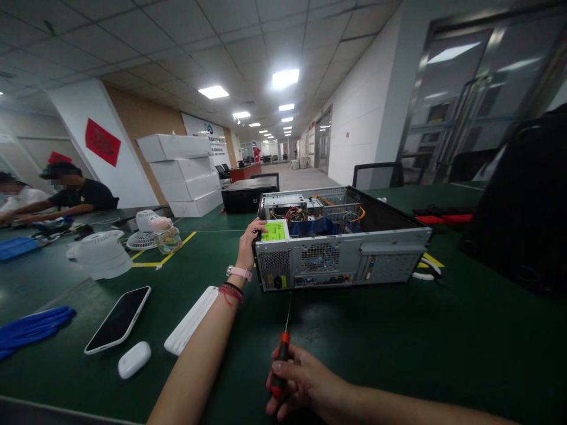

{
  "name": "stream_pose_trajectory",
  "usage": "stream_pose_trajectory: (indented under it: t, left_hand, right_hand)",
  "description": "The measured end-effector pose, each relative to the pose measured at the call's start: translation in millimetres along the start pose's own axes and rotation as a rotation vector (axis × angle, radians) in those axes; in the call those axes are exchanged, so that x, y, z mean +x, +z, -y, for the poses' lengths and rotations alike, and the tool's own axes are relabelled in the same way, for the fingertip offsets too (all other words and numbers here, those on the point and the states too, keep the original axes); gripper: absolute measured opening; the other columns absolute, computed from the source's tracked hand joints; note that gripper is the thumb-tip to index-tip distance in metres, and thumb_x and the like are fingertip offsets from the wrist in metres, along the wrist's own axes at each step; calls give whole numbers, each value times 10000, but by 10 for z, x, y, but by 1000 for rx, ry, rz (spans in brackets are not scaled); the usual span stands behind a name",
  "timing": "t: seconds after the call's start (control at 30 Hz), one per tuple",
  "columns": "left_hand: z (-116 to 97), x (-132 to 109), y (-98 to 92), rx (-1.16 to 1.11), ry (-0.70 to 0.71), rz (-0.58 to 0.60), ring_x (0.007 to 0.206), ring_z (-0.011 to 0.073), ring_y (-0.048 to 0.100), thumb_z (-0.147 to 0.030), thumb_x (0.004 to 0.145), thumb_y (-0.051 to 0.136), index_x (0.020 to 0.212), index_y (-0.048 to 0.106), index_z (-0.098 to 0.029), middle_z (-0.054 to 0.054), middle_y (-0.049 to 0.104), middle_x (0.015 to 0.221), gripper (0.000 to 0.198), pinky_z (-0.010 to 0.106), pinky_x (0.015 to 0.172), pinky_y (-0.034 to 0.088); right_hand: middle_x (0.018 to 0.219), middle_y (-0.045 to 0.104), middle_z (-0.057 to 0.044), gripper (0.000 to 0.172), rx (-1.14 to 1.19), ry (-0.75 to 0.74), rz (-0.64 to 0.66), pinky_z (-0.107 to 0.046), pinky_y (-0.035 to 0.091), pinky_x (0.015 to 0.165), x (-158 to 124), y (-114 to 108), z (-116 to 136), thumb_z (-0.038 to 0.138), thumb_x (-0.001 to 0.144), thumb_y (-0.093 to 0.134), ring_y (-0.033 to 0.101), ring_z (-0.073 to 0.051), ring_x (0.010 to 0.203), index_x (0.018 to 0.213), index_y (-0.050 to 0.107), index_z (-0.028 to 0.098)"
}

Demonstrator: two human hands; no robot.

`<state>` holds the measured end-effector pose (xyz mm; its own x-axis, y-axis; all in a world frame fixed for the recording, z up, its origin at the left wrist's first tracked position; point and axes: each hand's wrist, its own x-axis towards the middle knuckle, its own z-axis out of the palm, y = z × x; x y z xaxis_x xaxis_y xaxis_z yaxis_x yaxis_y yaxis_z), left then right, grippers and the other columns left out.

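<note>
An opened desktop computer case lies on the table with its rear panel facing me. My left hand grips the case's left corner, its fingers over the edge beside the power supply with a bright green label. Below the panel, my right hand is closed around the red and black handle of a screwdriver. The thin shaft points up at the panel's lower edge, below the power socket; whether the tip touches cannot be made out. Coloured cables and a blue ribbon cable show inside the case.
Left on the green table are a phone, a white earbud case, a long white object, blue gloves and a small fan. White boxes stand behind. A black bag-like object is at right. People sit far left.
</note>
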<state>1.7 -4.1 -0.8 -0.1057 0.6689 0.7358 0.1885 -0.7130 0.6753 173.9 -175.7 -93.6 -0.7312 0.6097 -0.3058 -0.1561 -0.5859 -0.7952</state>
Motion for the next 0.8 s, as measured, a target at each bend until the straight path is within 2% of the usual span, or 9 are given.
stream_pose_trajectory:
  t: [0.3,0.8]
  left_hand:
    - [41,-1,-13,-23,11,9,1263,247,425,-242,782,348,748,610,-174,70,643,1079,273,401,1096,264]
    - [23,0,-4,4,2,6,1260,242,432,-266,796,346,746,608,-175,73,645,1084,282,390,1093,277]
  right_hand:
    - [681,575,38,554,-11,20,-74,-216,376,466,9,-4,68,473,582,704,563,-90,492,926,365,202]
    - [698,571,46,488,-24,5,-90,-208,351,471,7,-20,72,461,632,668,550,-77,494,928,374,210]
